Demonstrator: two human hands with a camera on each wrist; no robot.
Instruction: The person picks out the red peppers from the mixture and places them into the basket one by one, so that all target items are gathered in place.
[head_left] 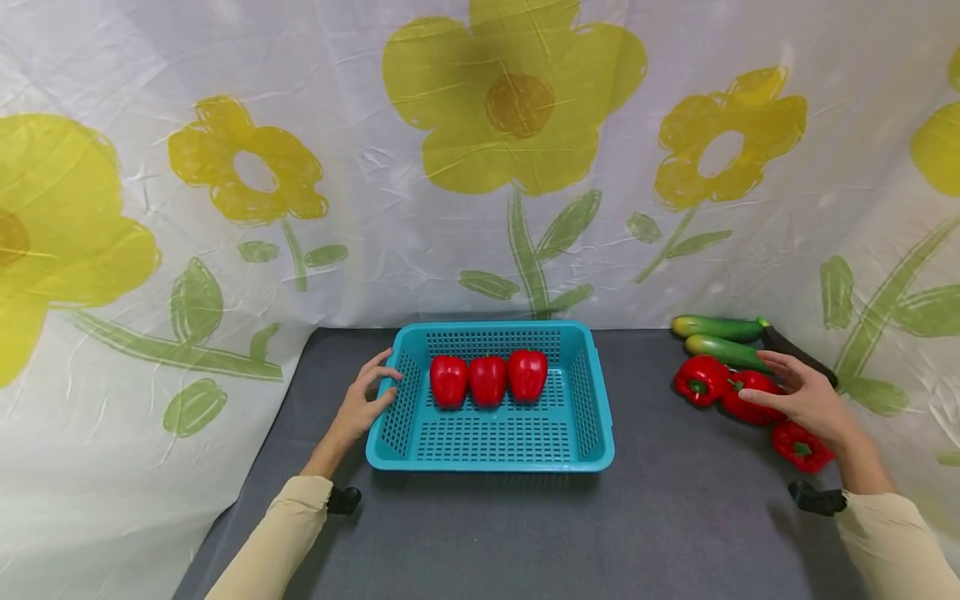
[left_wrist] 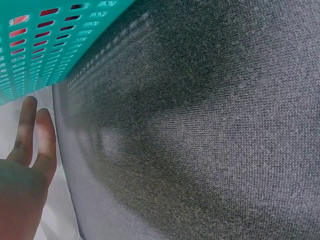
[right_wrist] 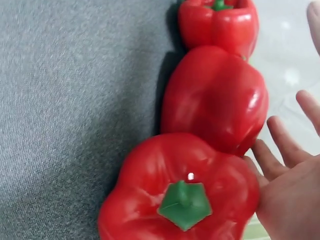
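Right hand [head_left: 816, 408], fingers parted, holding nothing, at loose red peppers [right_wrist: 215, 100], three o'clock from blue basket [head_left: 491, 464]; left hand [head_left: 365, 402] relaxed at basket's nine o'clock; cupping one pepper's sides should grip best.

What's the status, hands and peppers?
Left hand at left rim of basket. Right hand at three loose peppers, gripping none. Three more peppers inside. Possible snag: nearby cucumbers.

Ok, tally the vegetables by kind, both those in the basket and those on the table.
Peppers: 6 (3 in the basket, 3 on the table)
Cucumbers: 2, on the table
Eggplant: 1, on the table
Total: 9
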